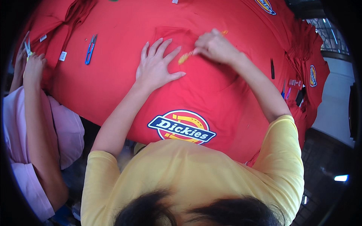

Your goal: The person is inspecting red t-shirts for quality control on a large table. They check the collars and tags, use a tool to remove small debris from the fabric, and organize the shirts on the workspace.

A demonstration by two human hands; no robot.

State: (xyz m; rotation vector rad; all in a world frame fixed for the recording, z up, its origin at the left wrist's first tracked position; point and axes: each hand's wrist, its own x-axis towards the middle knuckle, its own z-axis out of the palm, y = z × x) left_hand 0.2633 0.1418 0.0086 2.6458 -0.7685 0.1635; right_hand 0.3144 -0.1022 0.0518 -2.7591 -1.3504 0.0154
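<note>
Head view, looking down: a person in a yellow shirt bends over red cloth. The left hand lies palm down on a red garment, its fingers spread well apart and gripping nothing. The garment runs from beneath those fingers toward the person's body, where a round printed badge shows, nearer the body than either hand's fingers.

To the right of the left fingertips, the right hand is curled together around a slim yellow tool. One end points out of the fist toward the left thumb and forefinger; the other shows past the knuckles on the far side. Its exact kind is unclear, and whether it touches the cloth cannot be told.

Well left of the left fingers lie blue snips; well right of the right fingers lies a dark, narrow tool. Farther left, a co-worker's hand holds small scissors.

To work well here, the left palm should press the cloth flat without stretching it, its thumb and forefinger clear of the tool's near end, while the right fingers guide the tool lightly.
</note>
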